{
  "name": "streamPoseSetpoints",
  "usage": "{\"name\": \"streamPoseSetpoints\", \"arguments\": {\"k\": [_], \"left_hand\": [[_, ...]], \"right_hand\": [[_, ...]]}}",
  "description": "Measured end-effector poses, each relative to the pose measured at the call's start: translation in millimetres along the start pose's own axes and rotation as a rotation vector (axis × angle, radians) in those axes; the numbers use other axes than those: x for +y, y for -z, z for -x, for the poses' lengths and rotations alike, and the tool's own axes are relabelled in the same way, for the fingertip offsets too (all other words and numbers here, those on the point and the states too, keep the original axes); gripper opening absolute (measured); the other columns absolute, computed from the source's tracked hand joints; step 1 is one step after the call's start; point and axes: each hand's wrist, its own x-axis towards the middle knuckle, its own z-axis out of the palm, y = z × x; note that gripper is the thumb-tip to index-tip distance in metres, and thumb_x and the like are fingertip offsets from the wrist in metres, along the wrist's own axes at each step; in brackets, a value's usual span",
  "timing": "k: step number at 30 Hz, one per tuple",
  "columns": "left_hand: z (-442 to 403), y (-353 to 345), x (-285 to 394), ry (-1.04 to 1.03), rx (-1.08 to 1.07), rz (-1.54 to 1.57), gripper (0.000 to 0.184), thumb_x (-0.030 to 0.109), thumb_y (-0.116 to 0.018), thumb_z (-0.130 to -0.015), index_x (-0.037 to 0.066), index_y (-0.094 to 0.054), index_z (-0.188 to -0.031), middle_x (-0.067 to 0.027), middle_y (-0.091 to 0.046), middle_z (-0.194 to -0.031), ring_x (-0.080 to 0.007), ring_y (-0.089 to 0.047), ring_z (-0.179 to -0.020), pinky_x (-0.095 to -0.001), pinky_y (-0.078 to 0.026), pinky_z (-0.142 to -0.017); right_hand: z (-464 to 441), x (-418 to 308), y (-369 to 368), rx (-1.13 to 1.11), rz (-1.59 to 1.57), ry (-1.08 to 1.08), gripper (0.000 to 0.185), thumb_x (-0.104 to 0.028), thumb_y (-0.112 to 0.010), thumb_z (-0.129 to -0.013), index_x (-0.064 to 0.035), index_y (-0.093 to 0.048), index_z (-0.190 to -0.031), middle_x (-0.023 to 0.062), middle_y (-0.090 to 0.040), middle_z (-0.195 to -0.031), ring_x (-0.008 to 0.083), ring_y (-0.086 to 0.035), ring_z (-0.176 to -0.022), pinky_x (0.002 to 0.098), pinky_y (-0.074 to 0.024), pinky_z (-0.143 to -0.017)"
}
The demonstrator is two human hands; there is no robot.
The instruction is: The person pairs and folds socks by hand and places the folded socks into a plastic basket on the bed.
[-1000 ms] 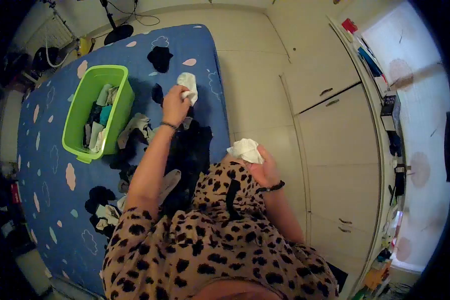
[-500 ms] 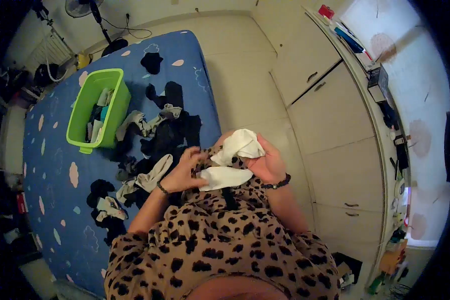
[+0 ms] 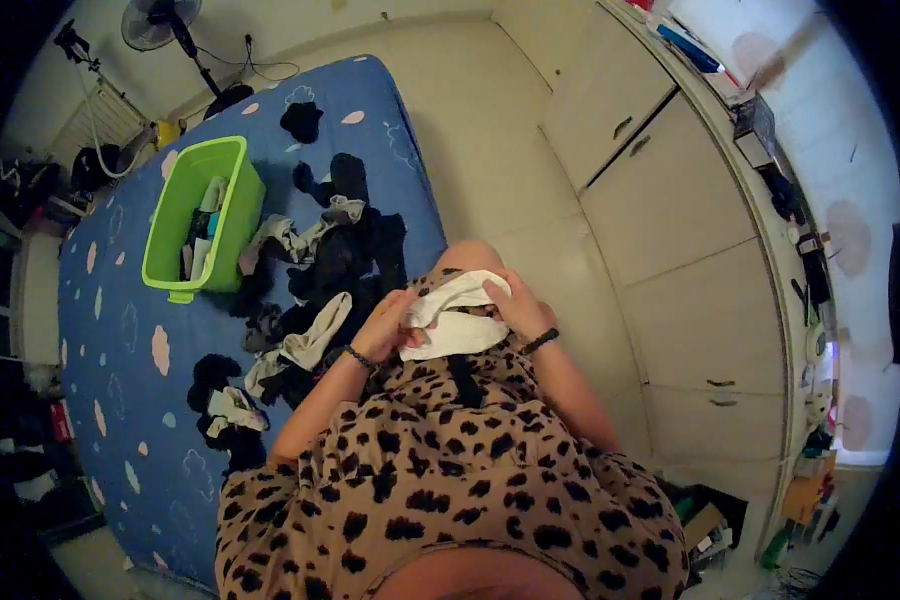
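A white sock (image 3: 462, 289) is stretched between my two hands above my lap. My left hand (image 3: 384, 326) is closed on its left end, with some fingertips hidden behind the cloth. Gripping the other end is my right hand (image 3: 519, 306), thumb on top of the fabric. A second white sock (image 3: 457, 336) lies flat on the spotted dress (image 3: 400, 440) just below, close to my left fingers. Beside my left arm, a loose heap of black socks (image 3: 335, 262) and grey socks (image 3: 315, 335) is spread on the bed.
A green plastic basket (image 3: 238, 225) with several folded items stands on the blue bed sheet (image 3: 130, 400). One black sock bundle (image 3: 301, 122) lies near the bed's far edge. Pale cabinets (image 3: 685, 230) line the right side, and a fan (image 3: 185, 40) stands beyond the bed.
The bunched upper sock is now drawn out lengthwise between both hands. My left hand has moved right and closed on it; my right hand has turned palm down.
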Motion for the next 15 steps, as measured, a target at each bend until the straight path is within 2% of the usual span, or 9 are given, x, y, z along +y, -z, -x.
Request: {"name": "streamPoseSetpoints", "arguments": {"k": [1, 3, 5, 6, 8, 9, 11, 14, 15], "left_hand": [[4, -1, -2, -0.032, 0.122, -0.121, 0.031, 0.023, -0.056, -0.093, 0.005, -0.045, -0.115, -0.0093, -0.063, -0.087, -0.0135, -0.057, -0.055, -0.0258, -0.045, -0.047], [5, 1, -7, -0.079, 0.132, -0.215, 0.030, 0.023, -0.061, -0.090, 0.003, -0.050, -0.111, -0.0077, -0.062, -0.086, -0.0122, -0.059, -0.057, -0.0256, -0.048, -0.050], [-10, 15, -17, -0.329, 0.129, -0.505, 0.021, 0.020, -0.063, -0.090, 0.006, -0.056, -0.104, -0.0047, -0.062, -0.089, -0.0106, -0.057, -0.059, -0.0238, -0.047, -0.051], [-11, 17, -13, -0.289, 0.145, -0.455, 0.020, 0.021, -0.064, -0.090, 0.006, -0.058, -0.102, -0.0025, -0.062, -0.088, -0.0091, -0.056, -0.062, -0.0218, -0.046, -0.055], [-14, 20, -9, -0.294, 0.179, -0.326, 0.017, 0.019, -0.063, -0.090, 0.005, -0.059, -0.100, -0.0018, -0.062, -0.086, -0.0085, -0.056, -0.063, -0.0222, -0.047, -0.056], [-12, 17, -3, -0.297, 0.217, -0.196, 0.015, 0.017, -0.063, -0.090, 0.005, -0.060, -0.097, -0.0011, -0.062, -0.085, -0.0079, -0.057, -0.065, -0.0225, -0.047, -0.057], [-13, 23, 1, -0.285, 0.188, -0.122, 0.013, 0.015, -0.062, -0.091, 0.006, -0.060, -0.099, 0.0000, -0.061, -0.085, -0.0073, -0.056, -0.070, -0.0217, -0.047, -0.061], [-29, 40, -14, -0.243, 0.091, -0.083, 0.017, 0.012, -0.063, -0.088, 0.005, -0.059, -0.103, 0.0005, -0.061, -0.085, -0.0077, -0.056, -0.073, -0.0228, -0.048, -0.064], [-36, 42, -22, -0.374, 0.095, -0.238, 0.021, 0.010, -0.063, -0.086, 0.005, -0.058, -0.106, 0.0008, -0.061, -0.084, -0.0082, -0.056, -0.072, -0.0231, -0.047, -0.064]], "right_hand": [[4, 3, -1, 0.018, 0.303, 0.195, 0.027, -0.021, -0.061, -0.092, -0.0049, -0.054, -0.112, 0.0064, -0.061, -0.100, 0.0119, -0.058, -0.085, 0.0256, -0.0477, -0.072], [2, 13, 2, -0.016, 0.254, 0.226, 0.029, -0.022, -0.064, -0.090, -0.0043, -0.054, -0.111, 0.0056, -0.061, -0.101, 0.0098, -0.057, -0.083, 0.0240, -0.0466, -0.071], [-17, 30, 11, -0.136, 0.236, 0.175, 0.032, -0.021, -0.063, -0.090, -0.0029, -0.053, -0.115, 0.0064, -0.062, -0.103, 0.0126, -0.058, -0.087, 0.0272, -0.0477, -0.075], [-21, 28, 12, -0.134, 0.237, 0.176, 0.032, -0.021, -0.063, -0.090, -0.0029, -0.053, -0.115, 0.0064, -0.062, -0.103, 0.0126, -0.058, -0.087, 0.0272, -0.0477, -0.075], [-25, 28, 14, 0.018, -0.163, -0.027, 0.022, -0.020, -0.062, -0.090, 0.0004, -0.061, -0.098, 0.0021, -0.062, -0.086, 0.0100, -0.054, -0.078, 0.0270, -0.0459, -0.070], [-23, 22, 16, 0.018, -0.162, -0.032, 0.022, -0.020, -0.062, -0.090, 0.0004, -0.061, -0.098, 0.0021, -0.062, -0.086, 0.0100, -0.054, -0.078, 0.0270, -0.0459, -0.070], [-18, 1, 18, 0.107, -0.528, -0.108, 0.021, -0.022, -0.059, -0.092, -0.0008, -0.062, -0.094, 0.0017, -0.061, -0.082, 0.0100, -0.054, -0.076, 0.0261, -0.0457, -0.068], [-35, 32, 18, 0.144, -0.345, -0.032, 0.025, -0.024, -0.056, -0.094, 0.0000, -0.062, -0.095, 0.0023, -0.063, -0.084, 0.0119, -0.056, -0.076, 0.0266, -0.0457, -0.067], [-40, 42, 18, 0.144, -0.345, -0.033, 0.025, -0.024, -0.056, -0.094, 0.0000, -0.062, -0.095, 0.0023, -0.063, -0.084, 0.0119, -0.056, -0.076, 0.0266, -0.0457, -0.067]]}}
